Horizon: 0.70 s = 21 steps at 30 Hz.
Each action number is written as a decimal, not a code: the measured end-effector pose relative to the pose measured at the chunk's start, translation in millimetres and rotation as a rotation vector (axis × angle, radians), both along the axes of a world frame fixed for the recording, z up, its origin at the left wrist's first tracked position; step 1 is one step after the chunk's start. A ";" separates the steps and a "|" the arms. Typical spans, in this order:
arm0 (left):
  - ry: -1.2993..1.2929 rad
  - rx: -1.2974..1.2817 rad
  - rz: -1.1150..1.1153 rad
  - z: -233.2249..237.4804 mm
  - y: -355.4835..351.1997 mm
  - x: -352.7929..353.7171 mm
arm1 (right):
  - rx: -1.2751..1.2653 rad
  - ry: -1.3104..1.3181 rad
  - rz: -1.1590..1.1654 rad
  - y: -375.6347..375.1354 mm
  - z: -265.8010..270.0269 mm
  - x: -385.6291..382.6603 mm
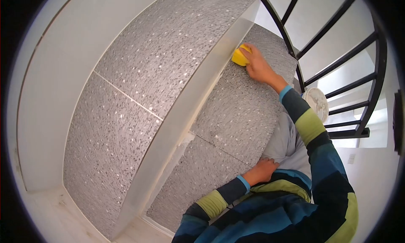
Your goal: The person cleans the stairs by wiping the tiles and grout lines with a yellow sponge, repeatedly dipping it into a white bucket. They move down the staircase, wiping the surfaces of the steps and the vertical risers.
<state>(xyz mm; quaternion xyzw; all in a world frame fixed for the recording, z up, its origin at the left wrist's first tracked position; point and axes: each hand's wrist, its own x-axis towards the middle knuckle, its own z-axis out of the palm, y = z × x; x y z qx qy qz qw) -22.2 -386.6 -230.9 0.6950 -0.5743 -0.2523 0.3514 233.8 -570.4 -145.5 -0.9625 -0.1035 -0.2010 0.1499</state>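
two speckled grey treads [168, 57]; right hand [258, 67] grips one sponge [239, 56]; left hand [262, 171] resting.

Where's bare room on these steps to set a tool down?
Upper step is bare from wall to edge. Lower step is free between the right hand with the sponge and the left hand by the knee. Crowded near the railing and bucket.

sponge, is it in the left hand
No, the right hand grips the yellow sponge at the white riser.
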 end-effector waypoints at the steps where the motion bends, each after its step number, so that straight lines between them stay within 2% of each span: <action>1: -0.007 -0.001 0.000 -0.6 -0.4 -0.3 | -0.008 0.010 0.014 3.1 -8.3 6.1; 3: -0.004 -0.008 -0.001 0.3 -0.2 0.3 | -0.221 -0.008 -0.110 13.4 -19.3 15.5; 7: -0.018 0.037 -0.030 8.8 1.5 1.6 | -0.330 0.086 -0.105 36.9 -25.7 12.1; 10: 0.013 0.028 -0.043 1.9 -1.9 -0.5 | -0.279 0.020 -0.015 63.0 -20.5 -8.4; 12: 0.015 0.015 -0.034 0.3 -2.5 -1.8 | -0.115 0.215 0.289 81.6 -9.0 -32.0; 16: 0.019 0.010 -0.067 1.9 -1.0 1.8 | -0.010 0.064 0.351 55.5 2.7 -30.6; 18: 0.041 0.018 -0.060 1.4 -2.3 -0.8 | -0.022 -0.033 -0.071 29.2 1.6 -8.7; 21: 0.047 0.017 -0.047 0.7 0.1 0.8 | -0.064 -0.049 -0.151 14.8 -10.4 19.5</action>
